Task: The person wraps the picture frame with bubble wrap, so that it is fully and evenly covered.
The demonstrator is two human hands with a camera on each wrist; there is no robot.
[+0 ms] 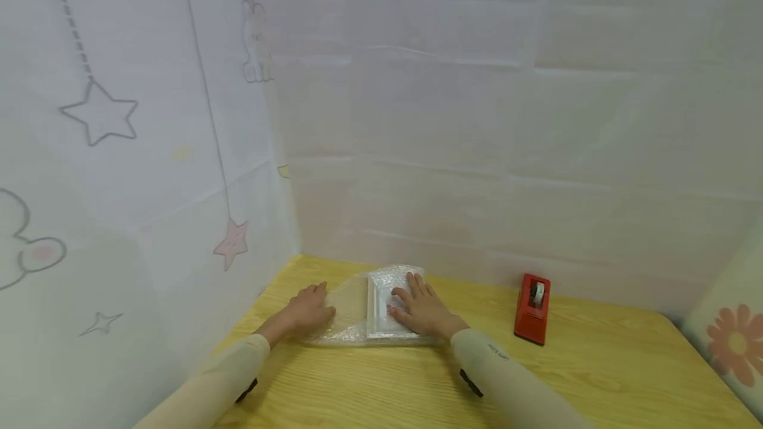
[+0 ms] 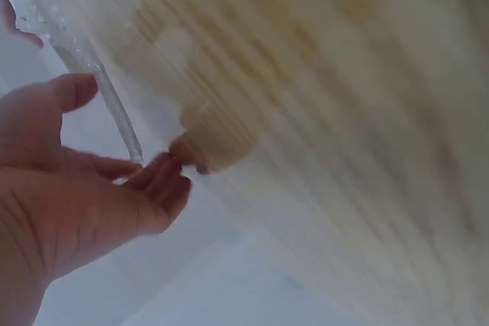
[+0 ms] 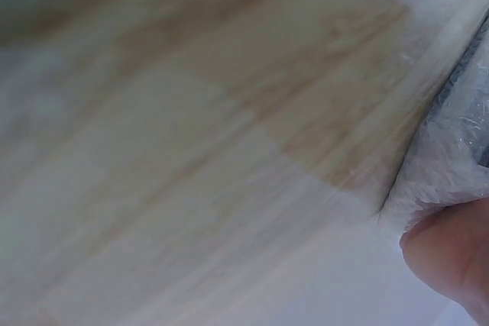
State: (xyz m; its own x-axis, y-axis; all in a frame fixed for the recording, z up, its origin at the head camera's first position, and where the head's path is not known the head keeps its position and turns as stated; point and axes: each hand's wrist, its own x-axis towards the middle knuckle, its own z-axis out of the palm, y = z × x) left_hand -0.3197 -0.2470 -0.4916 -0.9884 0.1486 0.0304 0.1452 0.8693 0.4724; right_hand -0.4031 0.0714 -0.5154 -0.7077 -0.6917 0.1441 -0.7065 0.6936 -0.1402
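Note:
A white rectangular frame-like object (image 1: 377, 306) lies flat on the table within clear bubble wrap (image 1: 348, 313); whether the wrap fully encloses it I cannot tell. My right hand (image 1: 426, 310) rests on its right part with fingers spread. My left hand (image 1: 308, 311) is at the wrap's left edge, back upward. The left wrist view shows this hand (image 2: 99, 181) with loosely bent fingers by the edge of the bubble wrap (image 2: 114, 116), thumb apart from them. In the right wrist view only part of the hand (image 3: 454, 253) appears, against the crumpled wrap (image 3: 443, 162).
A red tape dispenser (image 1: 532, 313) with a roll in it stands on the wooden table (image 1: 357, 389), right of the wrap. Sheet-covered walls rise behind the table (image 1: 447, 151) and to its left (image 1: 161, 184).

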